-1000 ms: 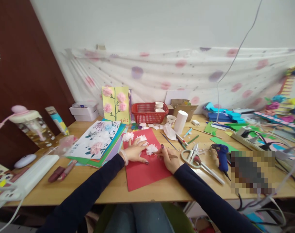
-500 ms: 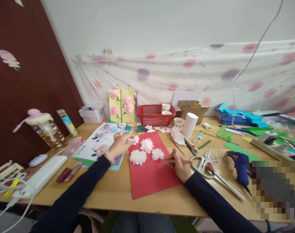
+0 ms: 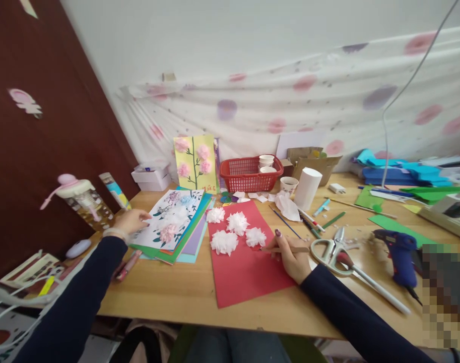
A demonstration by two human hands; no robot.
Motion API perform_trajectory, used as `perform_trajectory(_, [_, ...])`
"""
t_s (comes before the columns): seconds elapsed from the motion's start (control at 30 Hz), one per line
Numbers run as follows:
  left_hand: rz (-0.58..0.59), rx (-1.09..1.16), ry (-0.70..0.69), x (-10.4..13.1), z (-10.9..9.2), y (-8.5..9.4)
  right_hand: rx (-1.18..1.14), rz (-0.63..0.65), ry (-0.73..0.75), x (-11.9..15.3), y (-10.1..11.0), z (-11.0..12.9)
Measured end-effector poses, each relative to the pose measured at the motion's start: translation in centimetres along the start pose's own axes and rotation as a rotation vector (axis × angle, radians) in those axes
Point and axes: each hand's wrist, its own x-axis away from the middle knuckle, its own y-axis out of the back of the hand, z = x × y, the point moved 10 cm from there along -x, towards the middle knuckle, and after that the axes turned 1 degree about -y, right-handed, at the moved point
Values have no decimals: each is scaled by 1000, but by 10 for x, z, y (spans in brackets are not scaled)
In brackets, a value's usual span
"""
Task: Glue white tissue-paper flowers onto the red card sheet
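A brown pencil (image 3: pixel 298 249) is held in my right hand (image 3: pixel 293 262), over the right side of a red sheet of paper (image 3: pixel 245 282). Its tip points left, just below a white tissue-paper flower (image 3: pixel 256 237). More white tissue flowers lie on the upper part of the sheet, among them a large one (image 3: pixel 224 243) and one at the top left corner (image 3: pixel 215 215). At the left edge of a white floral picture (image 3: pixel 150 237), my left hand (image 3: pixel 129 222) holds nothing, its fingers stretched out loosely. Whether its fingertips touch the paper I cannot tell.
Scissors (image 3: pixel 333 252) and a blue glue gun (image 3: pixel 398 254) lie to the right. Behind stand a red basket (image 3: pixel 239 176), a paper cup (image 3: pixel 289 184), a white roll (image 3: pixel 308 189) and a yellow flower card (image 3: pixel 195 166). A drink bottle (image 3: pixel 86 201) stands at the left.
My left hand has moved left, away from the top left white flower, to the edge of the floral picture. The right hand keeps the pencil in nearly the same place. The view has shifted slightly.
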Motion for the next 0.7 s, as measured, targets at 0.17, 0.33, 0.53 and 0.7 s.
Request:
perform_trajectory(0.17, [21, -158, -5, 0, 6, -13, 47, -5, 33, 1, 2, 8])
perform_trajectory(0.33, [-11, -173, -39, -2, 7, -8, 30, -8, 22, 0, 2, 4])
perform_trajectory(0.53, [35, -212, -57, 0, 7, -13, 34, -5, 5, -1, 1, -2])
perform_trajectory(0.7, [45, -214, -37, 2, 10, -23, 35, 5, 24, -1, 2, 3])
